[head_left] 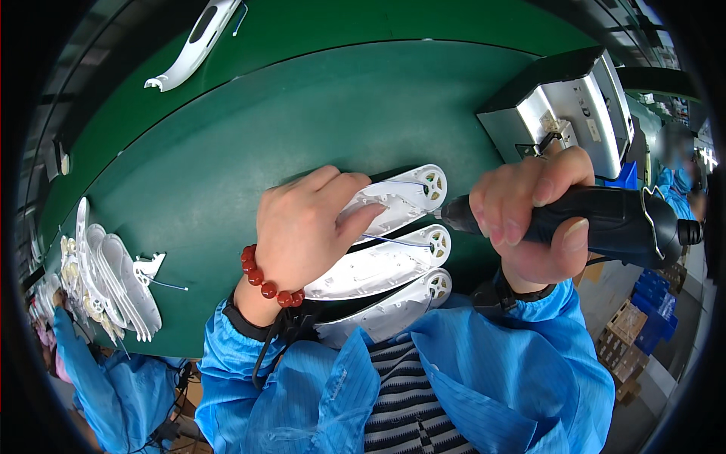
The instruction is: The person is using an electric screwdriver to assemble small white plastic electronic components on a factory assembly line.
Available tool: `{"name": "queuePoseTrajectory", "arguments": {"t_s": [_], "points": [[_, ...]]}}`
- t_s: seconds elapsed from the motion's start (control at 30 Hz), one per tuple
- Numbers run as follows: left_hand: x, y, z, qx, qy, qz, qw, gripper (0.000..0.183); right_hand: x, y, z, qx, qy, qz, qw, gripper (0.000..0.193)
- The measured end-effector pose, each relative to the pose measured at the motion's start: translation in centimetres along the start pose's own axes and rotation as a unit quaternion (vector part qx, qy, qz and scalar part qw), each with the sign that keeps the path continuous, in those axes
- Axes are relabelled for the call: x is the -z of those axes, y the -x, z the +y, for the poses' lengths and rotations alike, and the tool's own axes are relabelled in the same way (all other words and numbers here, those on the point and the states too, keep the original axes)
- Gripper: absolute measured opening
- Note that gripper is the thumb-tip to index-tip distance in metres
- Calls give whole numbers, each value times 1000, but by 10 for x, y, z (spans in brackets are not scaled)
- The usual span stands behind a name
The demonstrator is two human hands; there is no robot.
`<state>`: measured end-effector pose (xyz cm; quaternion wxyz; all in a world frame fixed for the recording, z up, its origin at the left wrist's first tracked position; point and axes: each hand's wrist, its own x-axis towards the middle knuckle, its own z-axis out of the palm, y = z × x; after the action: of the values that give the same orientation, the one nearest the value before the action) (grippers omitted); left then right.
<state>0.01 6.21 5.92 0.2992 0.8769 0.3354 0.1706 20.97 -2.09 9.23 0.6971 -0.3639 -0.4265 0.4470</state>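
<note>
Three long white plastic shells lie side by side in front of me, each with a round spoked end at the right. My left hand [308, 219], with a red bead bracelet at the wrist, grips the farthest shell [401, 203] between thumb and fingers. A thin blue wire runs along that shell and along the middle shell [378, 266]. The nearest shell [386, 314] lies close to my body. In my right hand [533, 216] is a black electric screwdriver [605, 219], held sideways. Its tip is beside the farthest shell's round end; I cannot tell whether they touch.
A silver screw dispenser [563, 110] stands at the right rear. Stacked white shells and small parts [113, 280] lie at the left, near a co-worker in a blue sleeve [83, 371]. Another white part [197, 45] rests beyond the green table's [302, 106] far seam.
</note>
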Motion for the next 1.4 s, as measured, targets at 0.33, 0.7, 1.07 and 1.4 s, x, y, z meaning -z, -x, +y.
{"name": "queuePoseTrajectory", "arguments": {"t_s": [0.33, 0.7, 1.07, 1.4], "points": [[-3, -2, 1, -5, -7, -5, 1000, 24, -1, 1, 2, 5, 4, -5, 1000, 37], [0, 5, -2, -7, -7, -24, 1000, 20, -3, 18, 24, 128, -64, -107, 984, 32], [47, 56, -11, 98, 27, -96, 990, 52, 17, -2, -8, 141, -21, 7, 990, 28], [210, -9, -114, 131, -319, -45, 938, 38, 39, -23, 9, 114, 0, 2, 994, 24]]}}
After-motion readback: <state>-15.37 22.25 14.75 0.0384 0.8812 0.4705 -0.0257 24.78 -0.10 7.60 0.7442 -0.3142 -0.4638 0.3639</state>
